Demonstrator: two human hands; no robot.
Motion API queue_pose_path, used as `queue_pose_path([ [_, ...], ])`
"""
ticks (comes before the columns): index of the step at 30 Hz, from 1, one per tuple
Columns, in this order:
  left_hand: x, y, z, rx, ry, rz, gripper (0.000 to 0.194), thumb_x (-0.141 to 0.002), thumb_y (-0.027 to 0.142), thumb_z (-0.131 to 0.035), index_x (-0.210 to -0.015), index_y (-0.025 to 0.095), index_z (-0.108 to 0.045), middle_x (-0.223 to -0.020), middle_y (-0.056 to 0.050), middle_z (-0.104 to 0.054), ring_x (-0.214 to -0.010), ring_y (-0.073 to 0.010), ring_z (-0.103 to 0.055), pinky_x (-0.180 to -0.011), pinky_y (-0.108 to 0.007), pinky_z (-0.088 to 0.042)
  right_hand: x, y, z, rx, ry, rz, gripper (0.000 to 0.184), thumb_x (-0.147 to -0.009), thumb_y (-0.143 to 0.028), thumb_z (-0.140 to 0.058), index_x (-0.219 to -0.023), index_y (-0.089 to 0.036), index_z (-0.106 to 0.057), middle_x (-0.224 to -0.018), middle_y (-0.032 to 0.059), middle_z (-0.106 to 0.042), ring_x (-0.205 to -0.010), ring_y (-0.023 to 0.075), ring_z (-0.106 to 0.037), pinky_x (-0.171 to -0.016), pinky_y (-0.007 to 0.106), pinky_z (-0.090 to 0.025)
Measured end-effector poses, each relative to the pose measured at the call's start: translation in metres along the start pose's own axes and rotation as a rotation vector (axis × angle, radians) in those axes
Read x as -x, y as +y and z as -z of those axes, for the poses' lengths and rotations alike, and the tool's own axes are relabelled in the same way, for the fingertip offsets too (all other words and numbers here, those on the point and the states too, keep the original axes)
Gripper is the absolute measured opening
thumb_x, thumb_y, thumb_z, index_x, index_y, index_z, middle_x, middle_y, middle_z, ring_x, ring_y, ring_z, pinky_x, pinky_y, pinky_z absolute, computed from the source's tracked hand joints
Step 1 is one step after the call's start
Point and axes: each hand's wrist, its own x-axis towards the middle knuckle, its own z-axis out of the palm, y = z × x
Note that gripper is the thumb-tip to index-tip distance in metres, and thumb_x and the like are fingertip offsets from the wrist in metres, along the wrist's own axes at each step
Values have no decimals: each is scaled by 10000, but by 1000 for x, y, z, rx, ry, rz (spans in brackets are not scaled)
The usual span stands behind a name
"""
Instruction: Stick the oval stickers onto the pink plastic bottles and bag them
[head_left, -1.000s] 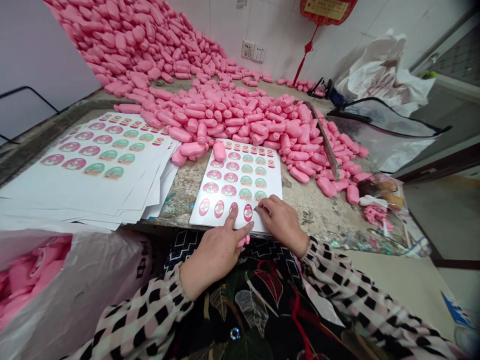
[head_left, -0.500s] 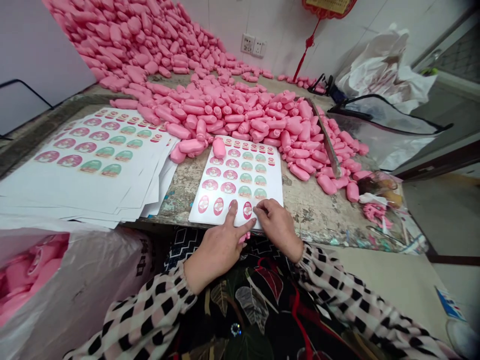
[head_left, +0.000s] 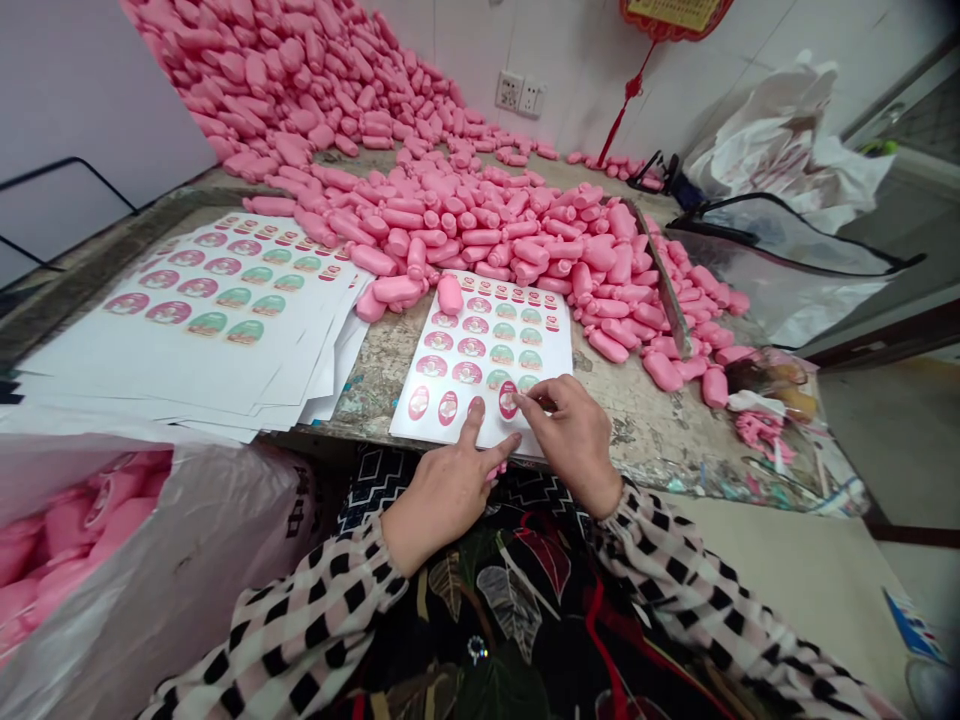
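My right hand (head_left: 574, 435) pinches the edge of an oval pink sticker (head_left: 508, 400), which is lifted off the sticker sheet (head_left: 409, 424) at its near right corner. My left hand (head_left: 450, 480) presses the sheet's near edge with a stretched index finger and thumb. Its other fingers are curled under around a small pink bottle, of which just the end (head_left: 495, 471) shows below the thumb. Rows of pink, green and red stickers cover the sheet. One pink bottle (head_left: 450, 295) lies on the sheet's far left corner.
A big heap of pink bottles (head_left: 480, 215) fills the back of the worn table. Stacked sticker sheets (head_left: 82, 365) lie at left, above a white bag (head_left: 225, 530) of pink pieces. A metal strip (head_left: 667, 290) and a clear zip bag (head_left: 772, 270) are at right.
The oval sticker has come up off the sheet in my right hand, which has moved slightly up and away. My left hand stays pressed on the sheet. The view has shifted slightly.
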Motion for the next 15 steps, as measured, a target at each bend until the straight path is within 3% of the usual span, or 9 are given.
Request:
queue_pose_path([
  [5,1,-5,-5,28,4,-24,584,-836,255,-482,-1355,446,-293,-1513,-101,44,-849,-241,-640,-709,-392,-496,-7,22,-21,-270,-140,-219,315,-723,-514,-568,-717,-203,-618,-651,-18,-603,-595,126,-506,-556,242,-352],
  [8,8,-10,-1,214,26,-70,561,-823,235,-500,-1333,418,-359,-1513,-67,-85,-990,-266,-595,-815,-413,-467,-7,29,-31,-346,-136,-251,315,-692,-519,-589,-705,-205,-616,-641,-24,-601,-590,123,-494,-551,239,-354],
  [11,15,-14,9,599,173,-29,478,-811,311,-544,-1280,345,-461,-1352,-50,-439,-1093,-241,-522,-916,-387,-412,-7,31,-32,-438,-128,-260,320,-668,-519,-613,-681,-200,-605,-618,-23,-586,-572,122,-476,-539,239,-347],
  [13,17,-16,17,984,267,119,451,-784,392,-579,-1220,289,-520,-1122,-54,-587,-912,-192,-581,-788,-316,-468,-9,32,-31,-502,-131,-270,325,-648,-515,-637,-668,-193,-599,-604,-22,-571,-557,119,-460,-532,241,-341],
  [15,15,-17,24,1446,257,301,445,-788,469,-550,-1171,245,-537,-880,-38,-601,-638,-129,-558,-551,-240,-449,-10,29,-28,-575,-139,-288,326,-630,-501,-663,-664,-185,-592,-598,-24,-554,-545,112,-440,-528,240,-334],
])
